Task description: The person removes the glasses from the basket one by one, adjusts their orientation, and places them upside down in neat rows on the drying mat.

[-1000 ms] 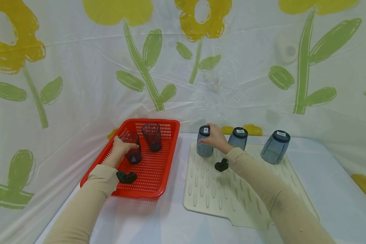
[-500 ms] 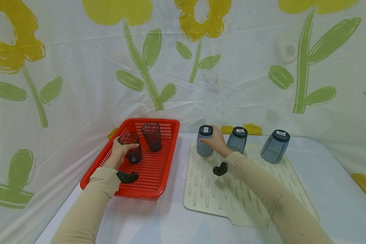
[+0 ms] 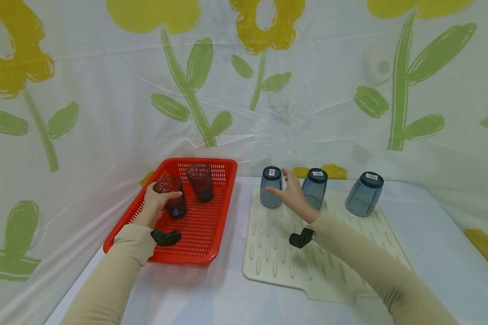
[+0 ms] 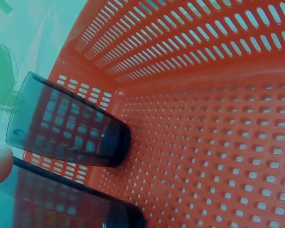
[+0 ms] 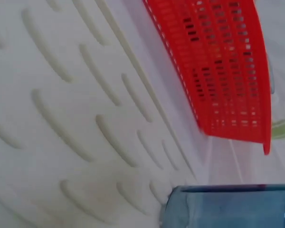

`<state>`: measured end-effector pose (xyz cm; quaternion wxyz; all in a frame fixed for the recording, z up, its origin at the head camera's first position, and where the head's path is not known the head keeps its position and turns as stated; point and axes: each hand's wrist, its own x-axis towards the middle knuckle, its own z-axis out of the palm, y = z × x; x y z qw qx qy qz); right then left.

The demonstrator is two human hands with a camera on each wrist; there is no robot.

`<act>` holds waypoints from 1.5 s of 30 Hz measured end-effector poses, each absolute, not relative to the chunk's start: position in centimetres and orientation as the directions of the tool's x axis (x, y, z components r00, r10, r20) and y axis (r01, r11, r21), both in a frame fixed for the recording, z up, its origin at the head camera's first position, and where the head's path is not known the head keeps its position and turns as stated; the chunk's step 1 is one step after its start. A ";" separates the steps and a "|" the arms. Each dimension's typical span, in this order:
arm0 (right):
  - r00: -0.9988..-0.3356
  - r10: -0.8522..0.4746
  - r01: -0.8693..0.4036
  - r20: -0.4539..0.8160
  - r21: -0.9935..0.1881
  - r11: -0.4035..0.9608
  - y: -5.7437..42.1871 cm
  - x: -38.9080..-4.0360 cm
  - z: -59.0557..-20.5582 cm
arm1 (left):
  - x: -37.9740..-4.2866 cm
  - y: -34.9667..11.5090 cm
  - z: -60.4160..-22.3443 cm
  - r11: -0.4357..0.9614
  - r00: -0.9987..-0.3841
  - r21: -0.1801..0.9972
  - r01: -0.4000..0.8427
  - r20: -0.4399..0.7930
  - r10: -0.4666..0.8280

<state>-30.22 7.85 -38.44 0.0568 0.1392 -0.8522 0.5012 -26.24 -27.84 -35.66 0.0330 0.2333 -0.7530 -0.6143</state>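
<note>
In the red basket (image 3: 195,257), my left hand (image 3: 152,203) grips a dark tinted drinking glass (image 3: 175,205), which stands mouth up. Its thumb (image 4: 1,166) shows at that glass's rim in the left wrist view. Beside it is a second glass (image 3: 201,183), also mouth up and leaning slightly. On the cream drying mat (image 3: 268,266), a blue-grey glass (image 3: 270,192) stands upside down. My right hand (image 3: 294,196) is just right of this glass, thumb and fingers spread apart; whether the thumb touches it is unclear.
Two more upside-down glasses stand on the mat: one (image 3: 314,189) partly behind my right hand, another (image 3: 364,194) farther right. A flowered plastic sheet (image 3: 309,113) hangs behind the table. Each wrist wears a black device (image 3: 302,238).
My right hand has loosened from the upside-down glass at the mat's left and drawn slightly right and toward me. The left hand keeps its grip on the glass in the basket.
</note>
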 end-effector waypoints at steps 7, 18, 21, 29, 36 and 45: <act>-0.961 -0.190 -0.266 0.203 -0.865 0.425 8.9 -28.4 -38.5 | -26.1 -27.8 -35.3 0.123 -0.877 0.940 -0.317 -0.241 -0.416; -0.958 -0.184 -0.274 0.219 -0.886 0.374 9.9 -26.8 -39.0 | -25.4 -28.2 -34.3 0.078 -0.887 0.943 -0.324 -0.274 -0.372; -0.962 -0.160 -0.267 0.222 -0.889 0.372 10.0 -26.5 -39.0 | -25.2 -28.3 -33.8 0.049 -0.894 0.947 -0.316 -0.281 -0.348; -0.959 -0.135 -0.282 0.250 -0.897 0.342 10.9 -26.1 -39.3 | -24.7 -28.3 -32.1 0.036 -0.915 0.959 -0.281 -0.256 -0.312; -0.948 -0.155 -0.314 0.277 -0.888 0.335 12.0 -25.8 -39.4 | -23.9 -28.1 -30.2 0.071 -0.943 0.971 -0.229 -0.203 -0.263; -0.957 -0.150 -0.287 0.249 -0.891 0.351 12.4 -25.5 -38.9 | -22.6 -26.5 -27.8 0.054 -0.977 0.988 -0.147 -0.136 -0.164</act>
